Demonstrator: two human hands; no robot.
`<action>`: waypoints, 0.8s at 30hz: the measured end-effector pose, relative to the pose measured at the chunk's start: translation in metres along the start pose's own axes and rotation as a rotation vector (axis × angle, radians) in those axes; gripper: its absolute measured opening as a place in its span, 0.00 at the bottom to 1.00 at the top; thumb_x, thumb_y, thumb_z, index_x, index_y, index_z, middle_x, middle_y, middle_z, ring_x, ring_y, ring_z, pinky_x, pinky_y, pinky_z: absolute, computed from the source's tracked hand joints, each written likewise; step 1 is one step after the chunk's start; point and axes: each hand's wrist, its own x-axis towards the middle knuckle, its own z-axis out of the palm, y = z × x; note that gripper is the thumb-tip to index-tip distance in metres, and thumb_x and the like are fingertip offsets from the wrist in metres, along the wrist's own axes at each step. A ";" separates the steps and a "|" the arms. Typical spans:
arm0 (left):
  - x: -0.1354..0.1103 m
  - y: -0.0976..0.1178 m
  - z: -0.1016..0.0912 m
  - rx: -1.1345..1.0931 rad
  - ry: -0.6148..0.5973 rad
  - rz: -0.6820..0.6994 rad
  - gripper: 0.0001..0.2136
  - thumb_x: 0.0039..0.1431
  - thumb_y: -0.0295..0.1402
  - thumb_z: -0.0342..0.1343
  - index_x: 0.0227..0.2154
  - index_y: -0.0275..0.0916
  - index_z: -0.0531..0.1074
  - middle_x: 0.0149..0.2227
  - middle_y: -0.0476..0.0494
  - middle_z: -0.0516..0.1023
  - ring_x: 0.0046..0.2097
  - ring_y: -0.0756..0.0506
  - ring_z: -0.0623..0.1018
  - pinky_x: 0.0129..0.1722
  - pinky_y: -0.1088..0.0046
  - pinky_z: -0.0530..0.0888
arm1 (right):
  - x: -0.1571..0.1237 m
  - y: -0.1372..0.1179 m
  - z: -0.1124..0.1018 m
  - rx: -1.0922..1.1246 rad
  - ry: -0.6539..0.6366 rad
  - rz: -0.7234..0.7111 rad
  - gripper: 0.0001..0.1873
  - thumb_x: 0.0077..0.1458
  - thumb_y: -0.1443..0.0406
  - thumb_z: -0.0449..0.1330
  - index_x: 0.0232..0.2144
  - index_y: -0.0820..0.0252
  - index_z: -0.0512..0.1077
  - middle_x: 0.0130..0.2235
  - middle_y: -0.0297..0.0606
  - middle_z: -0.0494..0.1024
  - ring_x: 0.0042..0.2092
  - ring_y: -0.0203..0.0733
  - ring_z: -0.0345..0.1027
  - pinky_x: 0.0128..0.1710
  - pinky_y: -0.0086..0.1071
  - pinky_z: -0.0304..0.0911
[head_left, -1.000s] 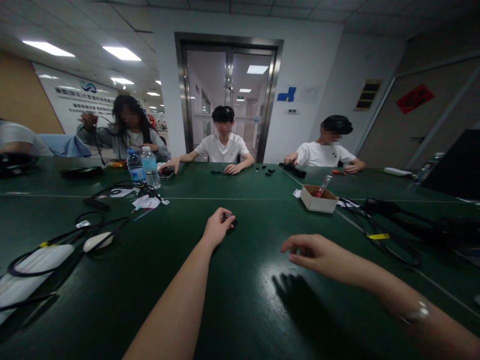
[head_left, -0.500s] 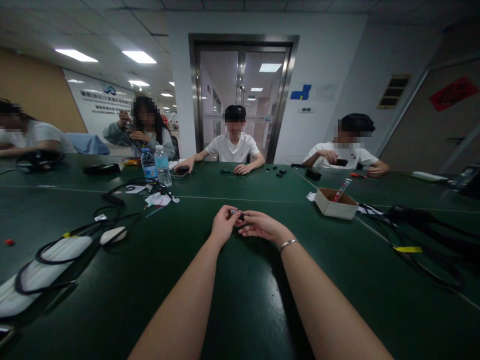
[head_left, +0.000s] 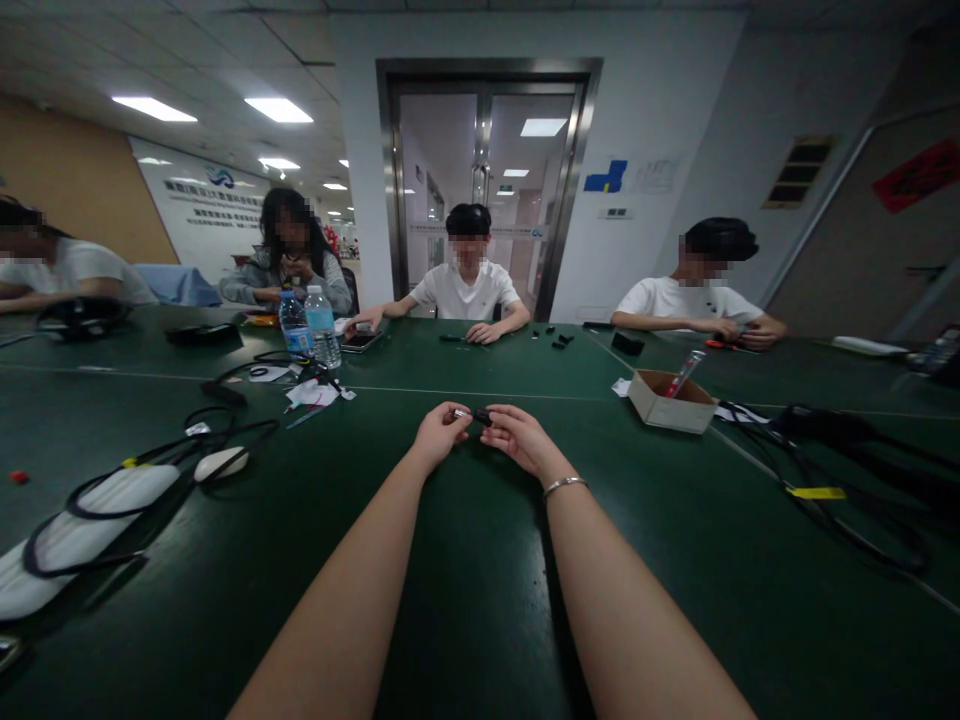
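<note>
"Glass doors [head_left: 442,180] stand behind the green table [head_left: 472,600], and four people sit along its far side. What's changed, from the left?"

"Second person from the left [head_left: 289,270] has brought a raised hand down. Then our wearer's left hand [head_left: 439,435]: still half curled, thumb and fingertips pinching one small silvery piece [head_left: 460,412]."

"And the right hand [head_left: 521,435]?"

"A second ago it was loose and well apart, over the table. Now it's just beside the left, fingers curved and nearly closed, tips gripping one small dark piece [head_left: 482,414]. Both pieces sit between the hands, end to end; I can't tell whether they join."

"Anything further right?"

"Far-right person [head_left: 694,300] has both hands together now, by something orange [head_left: 724,344]."

"Count the rest for me, left to right."

"One red bit [head_left: 19,478], one long white object [head_left: 142,497] with black cable over it, one white mouse [head_left: 221,464], two bottles [head_left: 324,330] side by side. One bracelet [head_left: 566,484] on the right wrist. One cardboard box [head_left: 670,412] with one red-and-clear tube [head_left: 684,374] leaning in it, then one yellow tag [head_left: 817,493] on black cables."
</note>
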 end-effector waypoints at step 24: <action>-0.003 0.004 0.000 0.106 -0.006 0.035 0.08 0.56 0.32 0.57 0.34 0.34 0.67 0.25 0.46 0.75 0.27 0.52 0.75 0.26 0.79 0.70 | 0.005 0.004 0.002 -0.091 0.063 -0.115 0.09 0.50 0.73 0.66 0.36 0.64 0.73 0.27 0.35 0.73 0.26 0.34 0.71 0.30 0.29 0.75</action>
